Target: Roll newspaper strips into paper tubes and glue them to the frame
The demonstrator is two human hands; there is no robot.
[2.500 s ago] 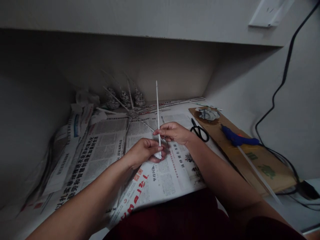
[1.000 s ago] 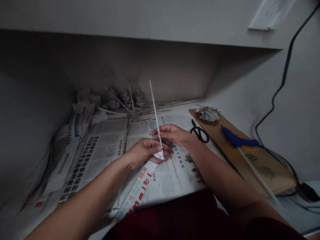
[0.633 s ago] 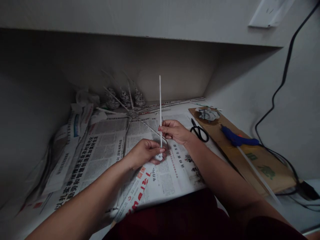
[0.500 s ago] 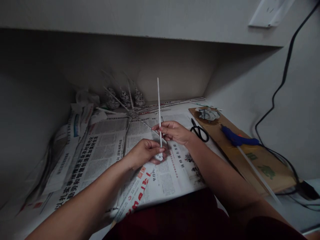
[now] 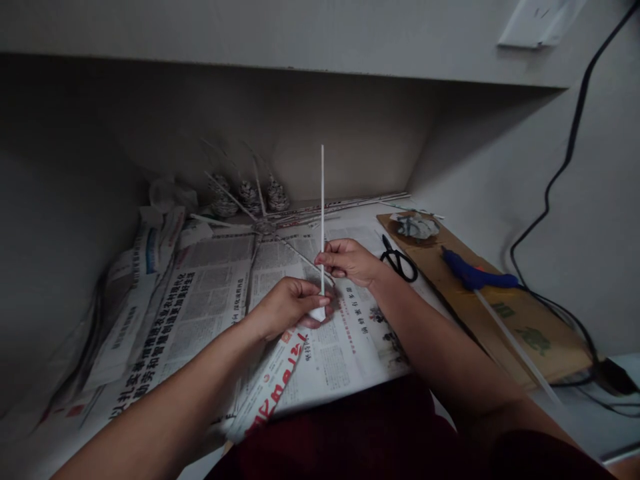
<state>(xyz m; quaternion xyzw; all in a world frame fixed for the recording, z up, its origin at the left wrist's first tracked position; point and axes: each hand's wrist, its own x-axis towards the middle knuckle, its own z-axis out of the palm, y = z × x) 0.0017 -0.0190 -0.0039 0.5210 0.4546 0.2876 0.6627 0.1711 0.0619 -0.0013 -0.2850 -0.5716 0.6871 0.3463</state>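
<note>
A thin white rolled paper tube [image 5: 323, 193] stands upright between my hands. My right hand [image 5: 350, 261] pinches it partway up between thumb and fingers. Lower down, my left hand [image 5: 293, 303] is closed on the tube's bottom end, where the paper flares wider. From under that hand a newspaper strip with red lettering [image 5: 280, 383] runs down toward my lap. Both hands are above the newspaper sheets [image 5: 213, 300] spread over the surface. A star-shaped piece of joined paper rods [image 5: 264, 227] lies behind them.
Black-handled scissors [image 5: 399, 261] lie right of my right hand. A blue glue gun [image 5: 477, 273] with a clear stick rests on cardboard [image 5: 530, 340], near a crumpled lump [image 5: 416, 227]. Several woven paper pieces [image 5: 250, 195] stand at the back. A shelf edge [image 5: 280, 67] overhangs the space.
The paper tube has turned from leaning slightly left to nearly vertical, its tip a little higher and further right. The lettering on the trailing strip has shifted. Both hands keep their grip.
</note>
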